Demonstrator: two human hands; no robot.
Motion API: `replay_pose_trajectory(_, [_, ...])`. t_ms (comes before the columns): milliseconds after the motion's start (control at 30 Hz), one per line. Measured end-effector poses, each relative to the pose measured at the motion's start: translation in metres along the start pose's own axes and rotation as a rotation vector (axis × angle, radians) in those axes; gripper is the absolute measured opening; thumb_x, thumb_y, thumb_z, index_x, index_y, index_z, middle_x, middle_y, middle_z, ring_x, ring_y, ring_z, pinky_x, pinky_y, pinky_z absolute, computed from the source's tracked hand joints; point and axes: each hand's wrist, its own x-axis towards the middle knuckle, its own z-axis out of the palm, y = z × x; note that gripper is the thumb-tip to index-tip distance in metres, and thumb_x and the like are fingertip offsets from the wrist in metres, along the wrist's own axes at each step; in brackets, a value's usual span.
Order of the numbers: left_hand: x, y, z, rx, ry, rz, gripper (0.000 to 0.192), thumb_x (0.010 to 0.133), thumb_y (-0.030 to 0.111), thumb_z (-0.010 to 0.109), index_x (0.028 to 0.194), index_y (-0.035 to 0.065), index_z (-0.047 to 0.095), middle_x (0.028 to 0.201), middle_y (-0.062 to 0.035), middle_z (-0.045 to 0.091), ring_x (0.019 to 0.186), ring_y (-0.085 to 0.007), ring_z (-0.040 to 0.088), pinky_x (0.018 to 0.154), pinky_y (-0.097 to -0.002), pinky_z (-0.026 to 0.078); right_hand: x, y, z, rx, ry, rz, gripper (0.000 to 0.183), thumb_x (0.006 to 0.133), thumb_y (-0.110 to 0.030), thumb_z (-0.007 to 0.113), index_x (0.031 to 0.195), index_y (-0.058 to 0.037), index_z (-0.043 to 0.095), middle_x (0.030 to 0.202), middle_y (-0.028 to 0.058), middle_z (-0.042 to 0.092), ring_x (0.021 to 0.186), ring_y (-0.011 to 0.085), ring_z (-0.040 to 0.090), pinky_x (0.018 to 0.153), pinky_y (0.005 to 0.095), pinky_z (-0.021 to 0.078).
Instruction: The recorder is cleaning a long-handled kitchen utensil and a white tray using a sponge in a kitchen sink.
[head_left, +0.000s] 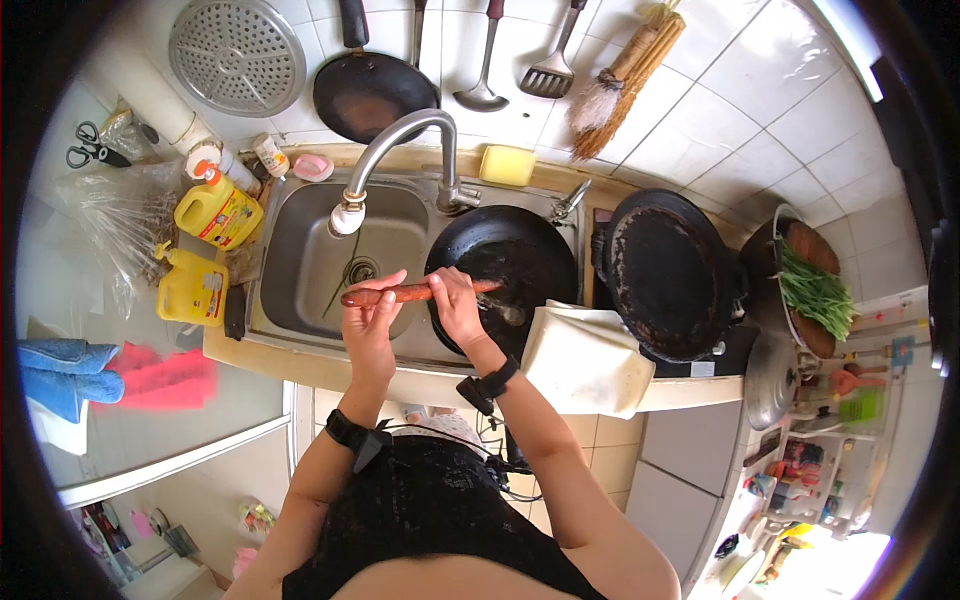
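A long reddish-brown handle (409, 292), seemingly wooden, lies level between both hands over the double sink. Its left part rests in the fingers of my left hand (373, 322), with the rounded end poking out. My right hand (456, 307) grips it farther along, and the right end points over a black wok (499, 240) in the right basin. Whether the handle joins anything in the wok is not clear. A steel faucet (450, 150) arches over the left basin (300, 262), where a green strand lies near the drain.
Yellow pump bottles (217, 214) stand left of the sink. A yellow sponge (508, 165) sits behind it. Right of the wok are a draped pale cloth (581, 360), a black oval pan (664, 270) and a pot with leafy greens (814, 289). Utensils hang on the tiled wall.
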Motion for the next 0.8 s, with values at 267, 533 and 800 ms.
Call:
replay_pose_trajectory(267, [0.002,0.021,-0.007,0.007,0.027,0.021,0.011,0.096,0.009,0.048,0.106,0.0073,0.051,0.121,-0.0117,0.059,0.117,-0.021,0.054,0.094,-0.0321,0.045,-0.038,0.154,-0.025,-0.646,-0.042,0.4,0.041,0.099,-0.035,0.038,0.091,-0.0062,0.067,0.09,0.0179,0.063,0.094,0.0389,0.055,0.082,0.0474,0.0426])
replay_pose_trajectory(533, [-0.002,0.014,-0.035,-0.152,0.062,0.147,0.013,0.097,0.008,0.046,0.11,0.0083,0.048,0.116,-0.0103,0.059,0.124,-0.0297,0.049,0.101,-0.0408,0.042,-0.033,0.044,-0.008,1.175,0.281,0.913,0.075,0.091,-0.053,0.052,0.136,0.0023,0.031,0.133,0.0191,0.04,0.118,0.0314,0.047,0.1,0.0447,0.0412])
replay_pose_trajectory(800, [-0.027,-0.02,-0.019,-0.118,-0.043,0.115,0.012,0.095,0.002,0.044,0.106,0.0068,0.046,0.114,-0.0117,0.057,0.122,-0.0307,0.05,0.102,-0.0427,0.042,-0.019,0.034,0.023,1.75,0.504,0.945,0.018,0.099,-0.018,0.047,0.093,-0.0009,0.049,0.09,0.0116,0.054,0.086,0.0274,0.054,0.086,0.0438,0.0464])
